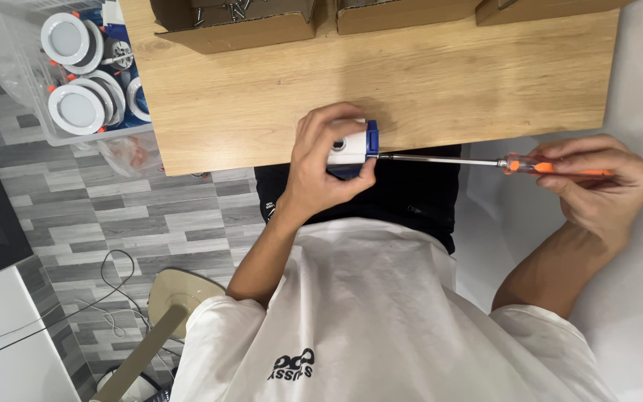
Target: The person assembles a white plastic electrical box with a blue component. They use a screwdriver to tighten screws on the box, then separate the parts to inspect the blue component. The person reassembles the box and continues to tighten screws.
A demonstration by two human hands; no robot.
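Left hand (321, 160) gripping a white and blue fitting (353, 147) at the near edge of the wooden counter (426, 82), right hand (597, 179) clasping an orange-handled screwdriver (485, 162) whose tip is meeting the fitting, cardboard boxes (240, 26) sitting along the far edge, one holding screws (236, 9), clear bin (20, 89) off the counter's far left corner holding round white lamps (76, 108).

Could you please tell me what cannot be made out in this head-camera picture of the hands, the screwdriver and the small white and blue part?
- White and blue part: mostly hidden by the left hand.
- Screwdriver tip: hidden where it meets the part's blue end; its orange handle is largely covered by the right hand.
- Cardboard boxes: cut off by the top edge; the screws inside are too small to tell apart.
- Round white lamps in the clear bin: overlapping, count unclear.
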